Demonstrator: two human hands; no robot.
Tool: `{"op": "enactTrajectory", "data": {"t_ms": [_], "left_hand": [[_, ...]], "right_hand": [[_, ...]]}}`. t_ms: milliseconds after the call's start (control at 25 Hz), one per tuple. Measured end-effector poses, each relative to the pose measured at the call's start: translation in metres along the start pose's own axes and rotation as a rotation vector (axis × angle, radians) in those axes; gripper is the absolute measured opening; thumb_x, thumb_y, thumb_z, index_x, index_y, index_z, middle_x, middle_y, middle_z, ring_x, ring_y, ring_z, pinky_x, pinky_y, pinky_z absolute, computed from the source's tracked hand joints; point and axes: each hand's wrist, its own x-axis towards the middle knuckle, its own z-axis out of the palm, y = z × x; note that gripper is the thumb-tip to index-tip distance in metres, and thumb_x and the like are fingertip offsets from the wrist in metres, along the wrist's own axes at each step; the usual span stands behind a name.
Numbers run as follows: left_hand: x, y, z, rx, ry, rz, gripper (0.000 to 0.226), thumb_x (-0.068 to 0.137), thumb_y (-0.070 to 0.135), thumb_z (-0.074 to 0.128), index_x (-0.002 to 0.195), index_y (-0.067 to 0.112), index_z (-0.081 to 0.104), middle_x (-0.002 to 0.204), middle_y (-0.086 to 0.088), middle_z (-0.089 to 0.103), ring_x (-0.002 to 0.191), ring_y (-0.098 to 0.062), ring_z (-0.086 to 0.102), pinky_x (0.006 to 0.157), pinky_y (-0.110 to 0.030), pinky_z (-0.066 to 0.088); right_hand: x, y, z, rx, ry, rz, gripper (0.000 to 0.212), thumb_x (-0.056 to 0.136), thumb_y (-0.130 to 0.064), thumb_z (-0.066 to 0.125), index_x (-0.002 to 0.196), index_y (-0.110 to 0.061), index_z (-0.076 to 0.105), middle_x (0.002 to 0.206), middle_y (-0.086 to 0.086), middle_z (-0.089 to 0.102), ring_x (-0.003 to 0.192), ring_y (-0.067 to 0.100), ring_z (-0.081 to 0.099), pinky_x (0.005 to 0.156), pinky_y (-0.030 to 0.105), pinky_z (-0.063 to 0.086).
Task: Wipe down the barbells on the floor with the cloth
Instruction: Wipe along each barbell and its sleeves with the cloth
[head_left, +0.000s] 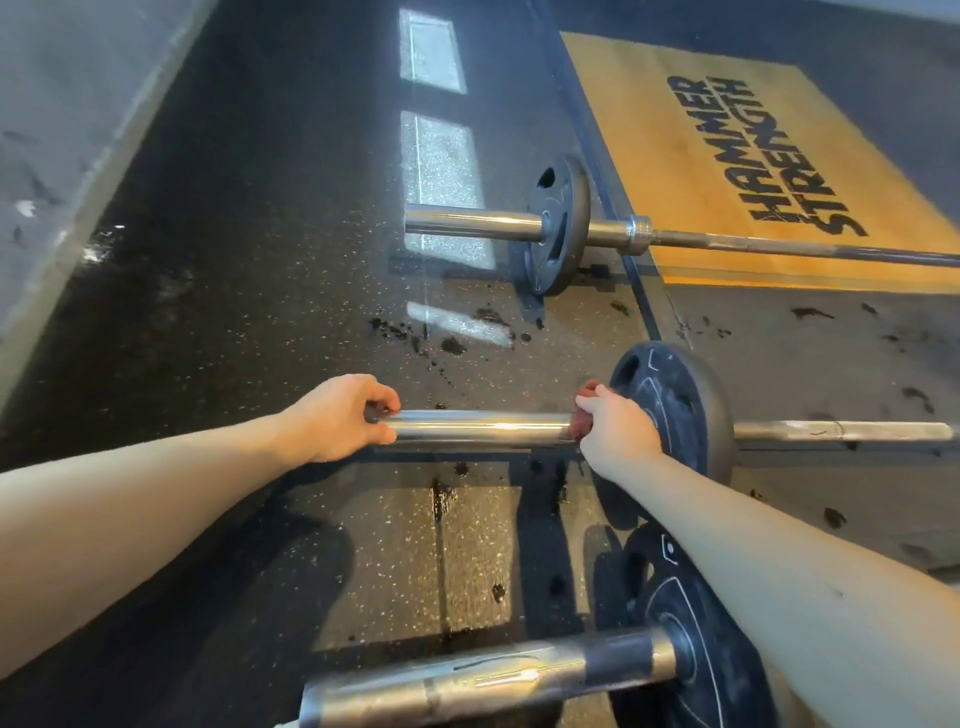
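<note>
Three barbells lie on the black rubber floor. The middle barbell (483, 428) has a shiny chrome sleeve and a black plate (675, 400). My left hand (337, 418) grips the sleeve's left end. My right hand (615, 434) holds a dark red cloth (584, 410) wrapped round the sleeve, right beside the plate. The far barbell (467, 222) lies across the yellow platform with a smaller black plate (556, 223). The near barbell (467, 680) is at the bottom, its plate (691, 639) partly hidden by my right forearm.
A yellow lifting platform (701, 156) with black lettering fills the upper right. A grey wall (62, 130) runs along the left. Bright patches of light (441, 156) fall on the speckled floor. Dark scuffs mark the grey mat (831, 364) on the right.
</note>
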Motion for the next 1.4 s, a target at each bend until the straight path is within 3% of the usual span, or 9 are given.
{"op": "enactTrajectory", "data": {"t_ms": [120,200,440,680,800,1000,1160,1280,1400], "left_hand": [[-0.02,0.003,0.012,0.066,-0.003,0.013,0.036,0.087,0.04,0.076,0.121,0.035,0.064,0.106,0.015,0.055,0.093,-0.007,0.058,0.09,-0.035,0.055],[-0.028,0.005,0.019,0.084,0.02,0.014,0.034,0.09,0.039,0.073,0.122,0.036,0.062,0.106,0.015,0.053,0.091,-0.007,0.057,0.086,-0.033,0.055],[-0.03,0.007,0.023,0.106,0.061,0.012,0.032,0.091,0.036,0.073,0.121,0.036,0.061,0.104,0.015,0.052,0.088,-0.005,0.056,0.081,-0.028,0.054],[-0.023,0.007,0.016,0.128,0.013,0.023,0.03,0.088,0.039,0.074,0.115,0.04,0.061,0.102,0.015,0.054,0.086,-0.006,0.058,0.071,-0.018,0.045],[-0.023,0.017,0.012,0.198,-0.051,-0.021,0.036,0.089,0.041,0.074,0.122,0.032,0.063,0.107,0.011,0.055,0.089,-0.007,0.057,0.075,-0.022,0.047],[-0.036,0.072,-0.037,0.335,-0.174,0.09,0.059,0.093,0.05,0.067,0.143,0.023,0.055,0.141,0.0,0.056,0.122,-0.02,0.058,0.105,-0.033,0.047],[-0.059,0.152,-0.093,0.171,-0.174,0.172,0.055,0.091,0.046,0.07,0.138,0.018,0.062,0.136,-0.001,0.064,0.119,-0.018,0.061,0.111,-0.036,0.045],[-0.087,0.198,-0.104,0.1,-0.16,0.163,0.077,0.087,0.056,0.072,0.149,0.017,0.048,0.143,-0.004,0.057,0.129,-0.025,0.054,0.115,-0.045,0.041],[-0.119,0.227,-0.109,0.007,-0.054,0.203,0.067,0.086,0.051,0.075,0.14,0.017,0.057,0.125,-0.003,0.064,0.114,-0.023,0.06,0.104,-0.038,0.048]], "right_hand": [[-0.014,-0.032,0.02,-0.048,0.041,0.007,0.031,0.086,-0.02,0.072,0.117,-0.02,0.07,0.118,0.001,0.056,0.119,0.027,0.054,0.103,0.049,0.05],[-0.023,-0.061,0.03,-0.025,0.037,-0.058,0.032,0.085,-0.023,0.074,0.117,-0.02,0.069,0.115,-0.001,0.056,0.116,0.024,0.054,0.103,0.048,0.05],[-0.05,-0.156,0.047,0.19,-0.088,-0.314,0.064,0.087,-0.007,0.074,0.145,-0.021,0.053,0.158,0.004,0.035,0.149,0.026,0.025,0.121,0.049,0.03],[-0.046,-0.037,0.029,0.092,-0.064,-0.249,0.079,0.09,0.002,0.068,0.156,-0.029,0.038,0.17,-0.004,0.014,0.157,0.019,0.008,0.126,0.047,0.021],[-0.05,-0.015,-0.003,0.008,-0.051,-0.111,0.069,0.09,0.001,0.068,0.151,-0.024,0.046,0.164,0.003,0.029,0.151,0.027,0.028,0.123,0.043,0.03],[-0.073,-0.037,-0.042,0.361,-0.038,-0.001,0.048,0.094,0.003,0.06,0.13,-0.026,0.069,0.134,0.005,0.063,0.119,0.028,0.059,0.101,0.039,0.054],[-0.1,-0.063,-0.087,0.448,0.023,0.024,0.031,0.095,-0.008,0.065,0.121,-0.023,0.074,0.116,0.003,0.071,0.103,0.024,0.064,0.081,0.031,0.053],[-0.128,-0.079,-0.127,0.6,0.044,0.088,0.024,0.095,-0.015,0.07,0.119,-0.017,0.072,0.108,0.009,0.072,0.091,0.028,0.072,0.072,0.039,0.064],[-0.163,-0.087,-0.163,0.727,0.059,0.033,0.013,0.094,-0.02,0.073,0.105,-0.017,0.075,0.097,0.01,0.075,0.079,0.028,0.076,0.062,0.041,0.065]]}}
